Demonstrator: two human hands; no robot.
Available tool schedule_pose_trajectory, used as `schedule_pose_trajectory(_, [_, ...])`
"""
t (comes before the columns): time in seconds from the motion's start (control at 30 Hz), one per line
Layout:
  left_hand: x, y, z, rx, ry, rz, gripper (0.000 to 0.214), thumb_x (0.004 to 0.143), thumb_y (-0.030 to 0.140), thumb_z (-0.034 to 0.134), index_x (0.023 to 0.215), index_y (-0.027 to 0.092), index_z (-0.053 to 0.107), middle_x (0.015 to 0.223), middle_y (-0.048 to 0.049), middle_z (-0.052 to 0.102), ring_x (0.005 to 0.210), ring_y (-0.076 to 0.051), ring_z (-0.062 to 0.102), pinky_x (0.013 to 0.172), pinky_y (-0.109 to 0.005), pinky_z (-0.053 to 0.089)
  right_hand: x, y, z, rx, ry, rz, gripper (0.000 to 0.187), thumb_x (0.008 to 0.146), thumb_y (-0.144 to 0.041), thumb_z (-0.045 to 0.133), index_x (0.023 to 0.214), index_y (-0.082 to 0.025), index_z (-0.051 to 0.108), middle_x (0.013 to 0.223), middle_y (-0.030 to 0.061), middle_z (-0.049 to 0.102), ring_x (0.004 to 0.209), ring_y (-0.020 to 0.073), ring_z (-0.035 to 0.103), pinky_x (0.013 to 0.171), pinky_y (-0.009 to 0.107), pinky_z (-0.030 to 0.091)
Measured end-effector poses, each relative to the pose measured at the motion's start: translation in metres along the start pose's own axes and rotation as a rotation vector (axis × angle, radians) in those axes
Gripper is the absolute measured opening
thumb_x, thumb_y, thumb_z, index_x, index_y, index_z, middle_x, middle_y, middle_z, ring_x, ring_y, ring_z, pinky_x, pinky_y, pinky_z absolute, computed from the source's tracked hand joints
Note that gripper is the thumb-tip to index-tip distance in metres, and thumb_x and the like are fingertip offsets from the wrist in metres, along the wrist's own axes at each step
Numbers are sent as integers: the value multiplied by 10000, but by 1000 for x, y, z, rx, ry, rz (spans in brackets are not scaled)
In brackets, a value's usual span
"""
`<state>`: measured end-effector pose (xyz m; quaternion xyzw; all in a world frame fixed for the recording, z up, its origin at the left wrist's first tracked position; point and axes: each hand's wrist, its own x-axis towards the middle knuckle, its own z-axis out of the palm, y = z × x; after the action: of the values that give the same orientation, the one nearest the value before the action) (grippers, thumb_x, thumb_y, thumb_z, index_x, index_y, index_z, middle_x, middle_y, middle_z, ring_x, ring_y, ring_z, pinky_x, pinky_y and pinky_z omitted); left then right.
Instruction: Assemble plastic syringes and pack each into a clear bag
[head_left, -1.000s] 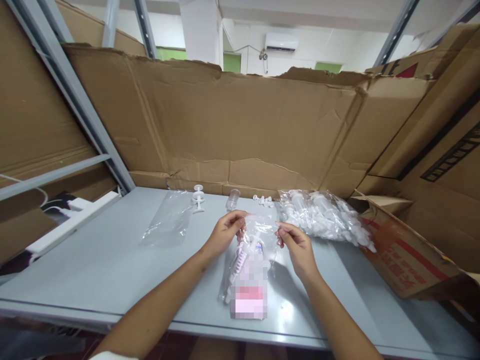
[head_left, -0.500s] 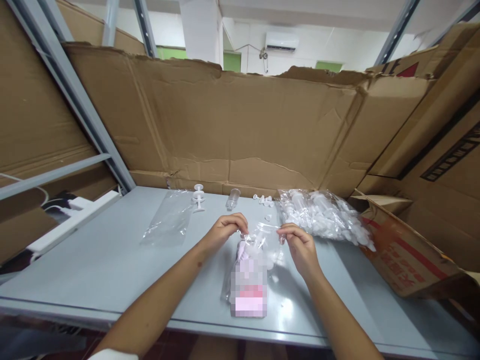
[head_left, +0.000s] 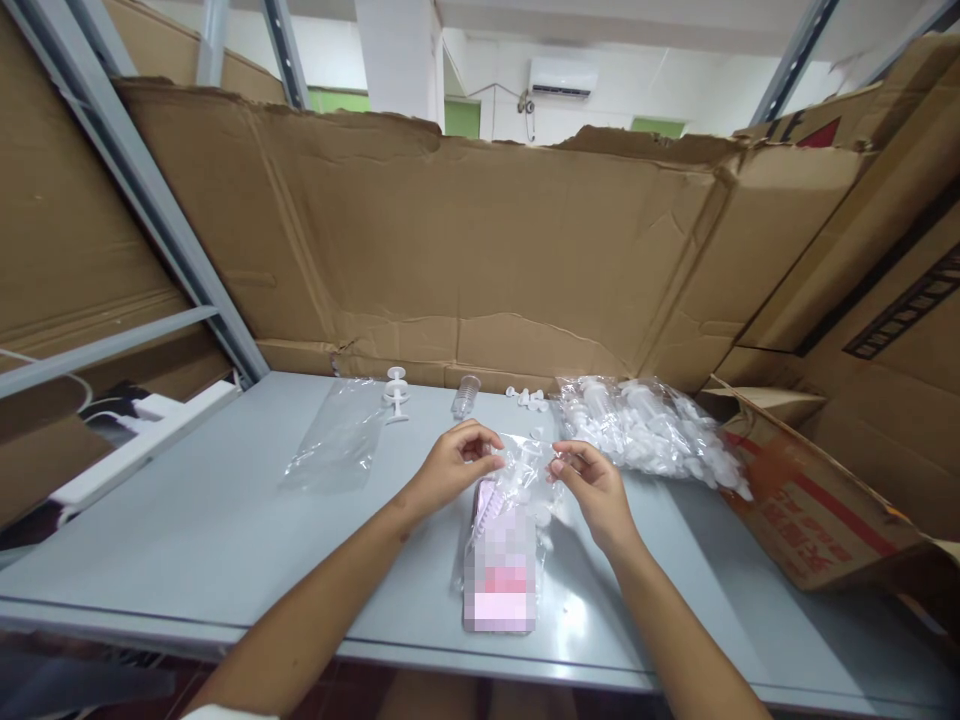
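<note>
A clear plastic bag (head_left: pixel 526 458) with white plastic pieces inside is upright between my hands, above the front middle of the table. My left hand (head_left: pixel 459 462) is at the bag's left edge, its thumb and forefinger apart. On the other side, my right hand (head_left: pixel 592 483) pinches the bag's right edge between thumb and fingers. Below and partly behind the bag lies a pink phone-like object (head_left: pixel 501 612), its face blurred out. Whether the bag's lower end rests on it I cannot tell.
Farther back are a flat clear bag (head_left: pixel 334 440), white disc-shaped stands (head_left: pixel 397 395), stacked clear cups (head_left: pixel 466 396) and several small white pieces (head_left: pixel 527 398). A full bag of white parts (head_left: pixel 645 425) lies right, beside a cardboard box (head_left: pixel 817 500). A power strip (head_left: pixel 142 445) is at left.
The bag has risen slightly and its top is drawn narrower. My left thumb and forefinger have spread apart, and my right hand has shifted a little inward.
</note>
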<state>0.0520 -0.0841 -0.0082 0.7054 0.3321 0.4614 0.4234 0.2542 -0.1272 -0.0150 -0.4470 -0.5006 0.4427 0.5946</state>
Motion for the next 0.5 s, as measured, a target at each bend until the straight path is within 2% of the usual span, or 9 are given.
schedule_pose_trajectory(0.1, [2,-4,1,-152,20,-42,241,666,275,690,871,178,609,795,-16,505,693,-111,482,627,-231,407,1,2,-1,22,5,-12,215,682,-299,685,873,-223,623,636,-20,598,633,144,561,683,304,431])
schedule_pose_trajectory(0.2, [1,-2,0,-345,52,-123,551,668,285,695,1164,255,459,806,7,507,652,-89,490,621,-227,417,3,5,-5,51,31,-2,210,684,-290,684,876,-227,626,671,-8,629,662,151,573,701,310,432])
schedule_pose_trajectory(0.27, [-1,1,0,-432,-22,-217,656,696,336,668,1270,279,353,928,-30,539,724,-113,540,655,-249,432,5,7,-7,67,65,-2,208,682,-285,686,874,-227,630,685,-3,635,678,153,574,702,306,430])
schedule_pose_trajectory(0.37, [-6,5,2,-510,-227,-387,612,727,390,627,1275,254,392,1161,-109,516,986,-205,538,792,-320,431,6,9,-9,81,98,-7,200,681,-281,688,866,-225,635,706,-1,628,678,147,567,689,295,429])
schedule_pose_trajectory(0.43, [-8,4,6,-550,-296,-460,585,722,382,635,1253,237,436,1179,-123,522,1039,-232,517,818,-350,428,6,10,-9,81,93,-15,195,687,-281,684,866,-225,633,717,0,621,682,146,563,683,290,430])
schedule_pose_trajectory(0.5, [-9,0,11,-570,-303,-489,542,708,358,655,1203,206,494,1105,-123,566,967,-221,551,782,-347,446,5,10,-8,77,80,-25,189,693,-282,678,867,-224,630,718,0,613,688,147,562,682,289,433])
